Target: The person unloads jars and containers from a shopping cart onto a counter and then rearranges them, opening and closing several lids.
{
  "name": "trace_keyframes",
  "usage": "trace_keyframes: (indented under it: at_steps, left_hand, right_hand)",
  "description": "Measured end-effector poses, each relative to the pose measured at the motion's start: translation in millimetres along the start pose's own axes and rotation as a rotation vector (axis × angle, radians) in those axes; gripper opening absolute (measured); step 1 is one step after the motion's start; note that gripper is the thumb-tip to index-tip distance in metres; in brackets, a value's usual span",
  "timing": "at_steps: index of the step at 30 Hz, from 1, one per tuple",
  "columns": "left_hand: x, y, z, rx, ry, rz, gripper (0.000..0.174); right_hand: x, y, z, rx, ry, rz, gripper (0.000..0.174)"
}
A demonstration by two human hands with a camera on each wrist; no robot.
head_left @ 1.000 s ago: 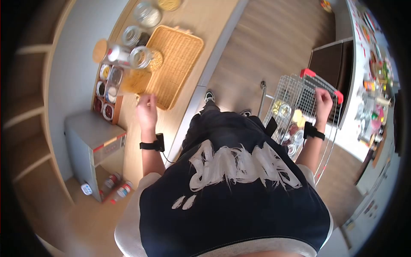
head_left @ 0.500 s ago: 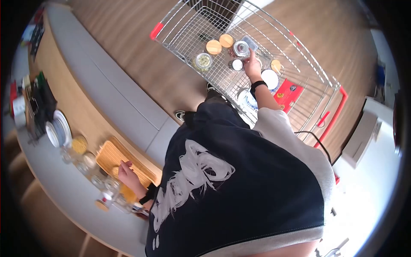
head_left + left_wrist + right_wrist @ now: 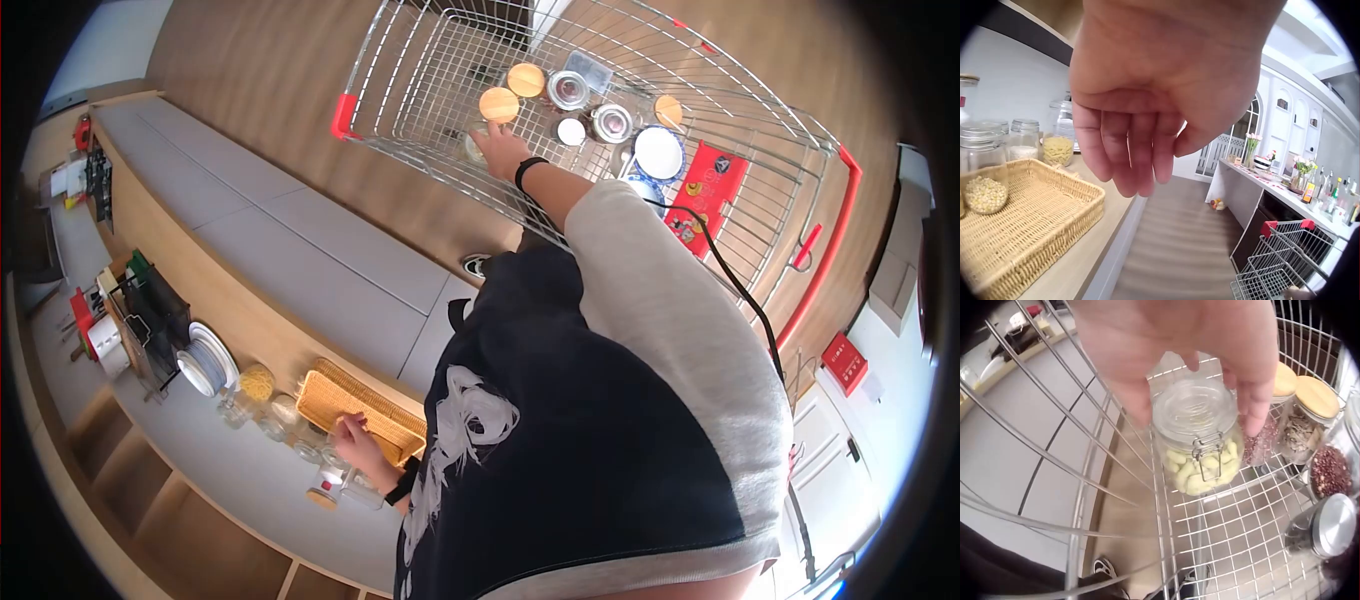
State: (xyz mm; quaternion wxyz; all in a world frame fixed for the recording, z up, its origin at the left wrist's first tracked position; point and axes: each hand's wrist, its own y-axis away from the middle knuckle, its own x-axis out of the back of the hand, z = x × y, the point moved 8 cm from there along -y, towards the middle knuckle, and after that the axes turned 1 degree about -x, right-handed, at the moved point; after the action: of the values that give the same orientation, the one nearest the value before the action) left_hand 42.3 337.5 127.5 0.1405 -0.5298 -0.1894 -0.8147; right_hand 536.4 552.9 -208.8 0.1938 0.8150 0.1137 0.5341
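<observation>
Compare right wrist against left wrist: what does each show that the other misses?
Right wrist only: the right grip holds a clip-top jar of pale beans by its lid, inside the wire cart. Beside it stand wooden-lidded jars and a metal-lidded jar.
Left wrist only: the left grip holds nothing, its fingers hanging loosely above a wicker tray on the counter. A bean jar sits in the tray, and a pasta jar stands behind it.
Both: the cart, small at lower right in the left wrist view, and wood flooring.
</observation>
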Motion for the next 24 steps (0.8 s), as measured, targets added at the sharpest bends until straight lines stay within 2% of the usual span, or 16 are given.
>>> trace_keyframes:
  at_steps: [1, 4, 6, 9, 13, 15, 16, 18, 19, 21, 24]
  left_hand:
    - [1.3, 5.1, -8.7, 0.001, -0.005, 0.011, 0.039]
    - [3.5, 27.2, -30.6, 0.165, -0.009, 0.023, 0.037]
    - [8.2, 39.7, -36.5, 0.176, -0.043, 0.023, 0.037]
    - [7.8, 53.0, -44.2, 0.215, -0.049, 0.051, 0.036]
    - [9.3, 66.7, -49.0, 0.216, -0.017, 0.051, 0.037]
    - [5.2, 65.7, -52.0, 0.219, -0.002, 0.048, 0.037]
    - [4.9, 66.4, -53.6, 0.237, 0.015, 0.062, 0.036]
    - [4.0, 65.9, -56.7, 0.261, 0.051, 0.082, 0.036]
    - [5.8, 64.4, -56.9, 0.242, 0.04, 0.083, 0.036]
    - [2.7, 62.9, -66.2, 0.253, 0.057, 0.111, 0.036]
    - [0.1, 58.6, -83.0, 0.256, 0.107, 0.144, 0.036]
  right_hand:
    - [-5.8, -7.3, -3.9, 0.01, -0.006, 0.003, 0.071]
    - [-21.2, -25.1, -13.2, -0.024, 0.073, 0.043, 0.069]
    - [-19.1, -26.9, -16.0, -0.054, 0.21, 0.139, 0.063]
    - [-9.9, -14.7, -18.3, -0.031, 0.239, 0.168, 0.058]
    - [-14.3, -19.4, -9.9, -0.064, 0.076, 0.046, 0.056]
    - [-15.0, -22.9, -6.5, -0.064, 0.083, -0.042, 0.061]
    - [-12.9, -19.3, -4.4, -0.061, 0.092, -0.036, 0.061]
    - [-4.6, -4.5, -2.0, -0.034, 0.068, 0.004, 0.075]
    - [1.6, 5.7, 0.7, -0.02, 0.085, 0.011, 0.075]
    - [22.8, 24.7, 11.8, -0.003, -0.04, 0.08, 0.086]
    - [65.7, 57.3, 22.4, 0.062, -0.132, 0.27, 0.091]
